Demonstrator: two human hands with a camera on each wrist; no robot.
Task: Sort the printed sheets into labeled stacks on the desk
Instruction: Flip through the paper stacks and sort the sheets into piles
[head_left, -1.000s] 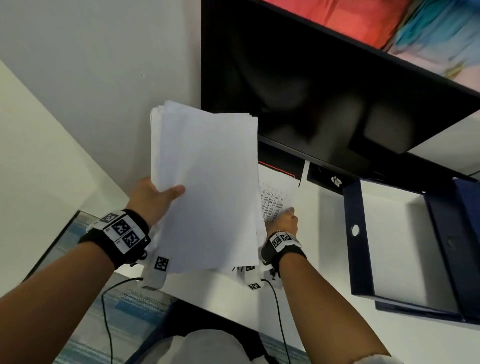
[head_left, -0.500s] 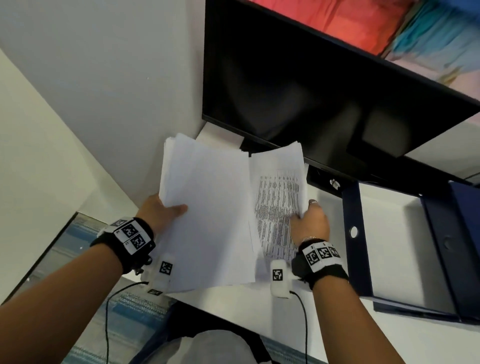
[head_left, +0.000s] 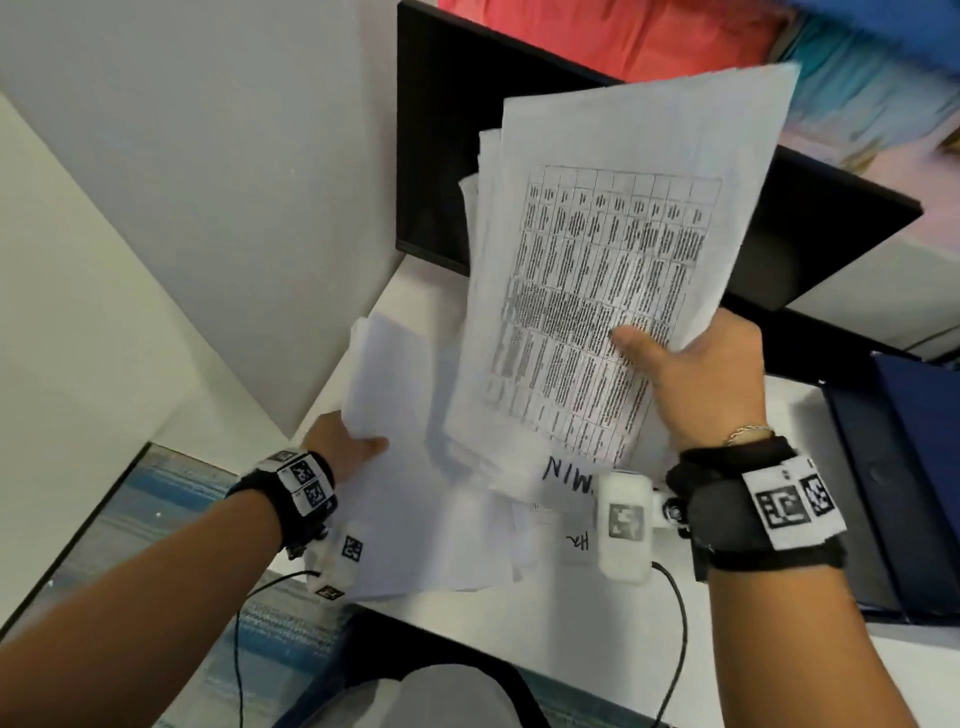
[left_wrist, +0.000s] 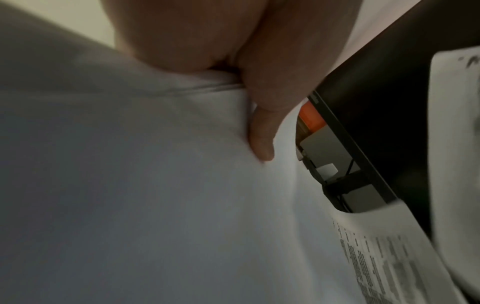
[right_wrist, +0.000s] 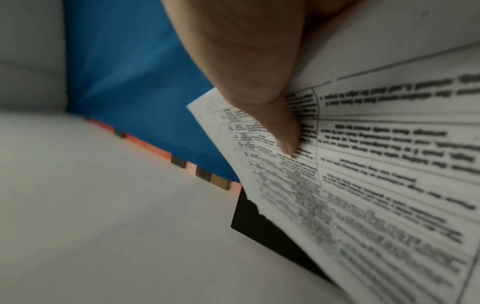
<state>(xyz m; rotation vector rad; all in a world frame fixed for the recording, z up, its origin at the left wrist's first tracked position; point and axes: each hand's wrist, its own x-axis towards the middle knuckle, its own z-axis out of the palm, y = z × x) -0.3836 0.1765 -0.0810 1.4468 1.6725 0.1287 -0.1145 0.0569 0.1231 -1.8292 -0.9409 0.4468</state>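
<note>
My right hand (head_left: 691, 374) holds up several printed sheets (head_left: 597, 291) with a dense table on the top page, thumb pinched on the print (right_wrist: 285, 142). Those sheets (right_wrist: 376, 174) stand tilted in front of the monitor. My left hand (head_left: 348, 447) grips the left edge of a stack of blank-side-up sheets (head_left: 410, 467) low over the white desk (head_left: 467, 608); its thumb (left_wrist: 262, 139) presses on the white paper (left_wrist: 155, 205). Handwritten labels (head_left: 569, 470) lie on the desk below the lifted sheets, partly covered.
A black monitor (head_left: 447, 156) stands at the back of the desk. A dark blue open binder (head_left: 893, 483) lies at the right. A white wall (head_left: 182, 182) closes the left side. Cables hang off the desk's front edge.
My right hand has lifted the printed sheets up and to the right, away from the left hand's stack. The left hand's stack has dropped lower toward the desk.
</note>
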